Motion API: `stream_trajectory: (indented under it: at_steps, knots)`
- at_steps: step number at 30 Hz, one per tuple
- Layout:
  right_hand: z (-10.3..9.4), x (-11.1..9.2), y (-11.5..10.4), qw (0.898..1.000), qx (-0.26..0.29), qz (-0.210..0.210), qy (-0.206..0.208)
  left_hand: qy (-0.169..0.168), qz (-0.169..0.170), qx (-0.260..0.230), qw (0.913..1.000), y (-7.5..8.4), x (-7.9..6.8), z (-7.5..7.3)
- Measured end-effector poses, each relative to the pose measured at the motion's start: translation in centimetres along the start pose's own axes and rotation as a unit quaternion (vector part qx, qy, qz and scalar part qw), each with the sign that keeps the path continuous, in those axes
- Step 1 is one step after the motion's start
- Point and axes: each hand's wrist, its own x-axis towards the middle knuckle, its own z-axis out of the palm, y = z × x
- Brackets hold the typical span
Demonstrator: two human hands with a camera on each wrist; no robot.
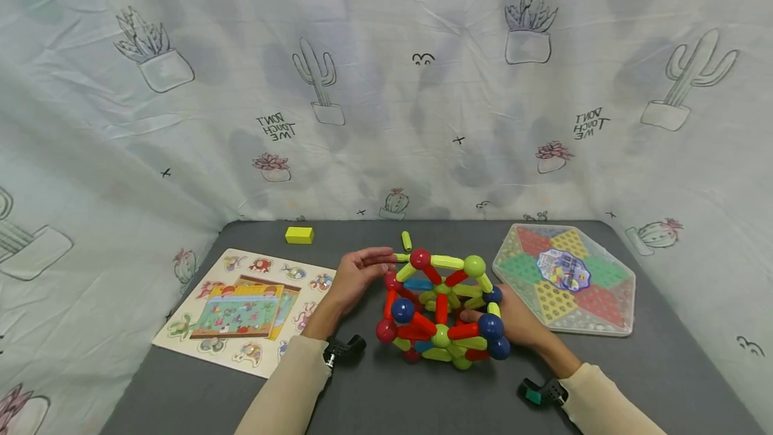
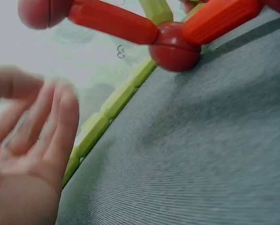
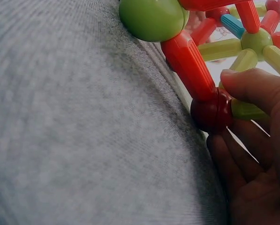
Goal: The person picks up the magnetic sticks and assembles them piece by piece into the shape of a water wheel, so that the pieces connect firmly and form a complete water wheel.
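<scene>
A ball-and-stick toy structure [image 1: 442, 301] stands on the table, made of red, blue and green balls joined by red, yellow-green and blue sticks. My right hand [image 1: 513, 317] holds its right side. In the right wrist view, the thumb [image 3: 252, 86] and fingers close around a yellow-green stick [image 3: 246, 110] beside a dark red ball [image 3: 211, 110]. At the structure's far left, my left hand [image 1: 356, 280] reaches with extended fingers near a yellow-green stick [image 1: 401, 258]. The left wrist view shows that hand [image 2: 32, 140] loosely spread, gripping nothing; yellow-green sticks [image 2: 118, 101] lie in a row behind it.
A loose yellow-green stick [image 1: 406, 241] lies behind the structure. To the left are a yellow block [image 1: 299, 235] and a sea-animal puzzle board [image 1: 241, 267] with picture cards. A hexagonal board-game box [image 1: 564, 278] lies at right. A patterned curtain [image 1: 386, 86] hangs behind the table.
</scene>
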Motion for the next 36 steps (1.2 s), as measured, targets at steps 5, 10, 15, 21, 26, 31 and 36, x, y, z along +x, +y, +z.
stream_trajectory:
  at_steps: [5,10,15,21,26,31,36]
  knots:
    - [0.1,0.1,0.1,1.000,0.002,0.001,0.002,0.149,-0.007,0.169,0.9744,0.0,1.1,0.6]
    - [-0.1,0.0,0.3,1.000,0.000,0.006,0.009,0.190,-0.006,0.430,0.8825,0.3,2.5,1.9]
    - [-0.1,0.0,0.4,1.000,0.004,0.008,0.002,0.203,-0.046,0.533,0.8206,1.0,3.3,2.9]
    - [0.0,0.0,0.3,1.000,0.003,0.017,-0.002,0.205,-0.088,0.578,0.7851,-0.7,4.4,2.0]
    - [-0.1,0.0,0.2,0.999,0.005,0.034,-0.005,0.204,-0.108,0.564,0.7929,-1.3,4.5,0.3]
    - [-0.1,-0.1,0.2,0.999,0.004,0.037,-0.001,0.213,-0.075,0.541,0.8100,-1.1,3.7,-0.8]
    - [0.0,-0.1,0.0,1.000,-0.006,0.027,0.010,0.198,-0.019,0.441,0.8753,1.4,1.2,-0.2]
